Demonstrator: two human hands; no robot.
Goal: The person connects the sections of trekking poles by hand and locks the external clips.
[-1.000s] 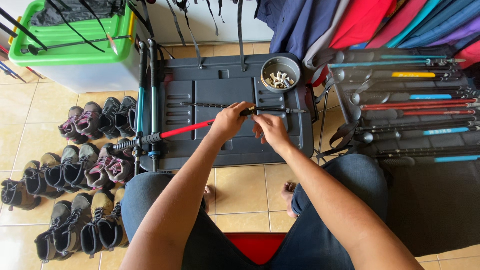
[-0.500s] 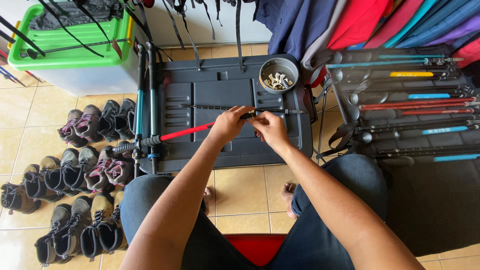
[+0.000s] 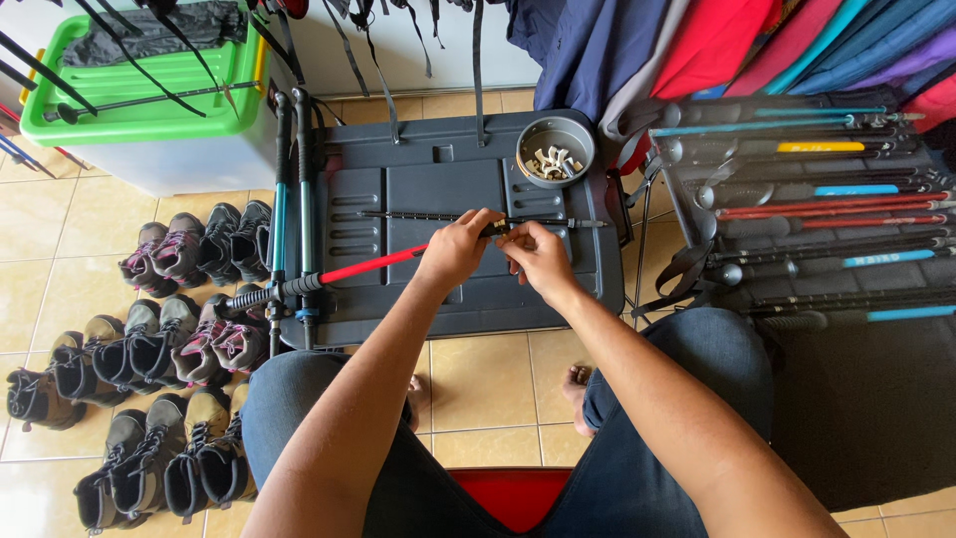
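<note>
Red trekking pole lies slantwise across the dark grey plastic lid, its black ribbed handle hanging off the lid's edge on the side away from the grip. Against the views of a second and half a second ago, the pole and both hands sit where they were; no visible shift, so the work at the joint reads as fine fingerwork rather than repositioning.

Left hand is closed round the red shaft at its upper end. Right hand pinches, fingertips nearly together, a small black-and-yellow fitting just beyond the left hand's grip.

A thin black pole section lies just above the grip. Beyond it, a round grey bowl holds small pale pieces. Smooth tube, moulded ribbed lid, glossy floor tiles.
</note>
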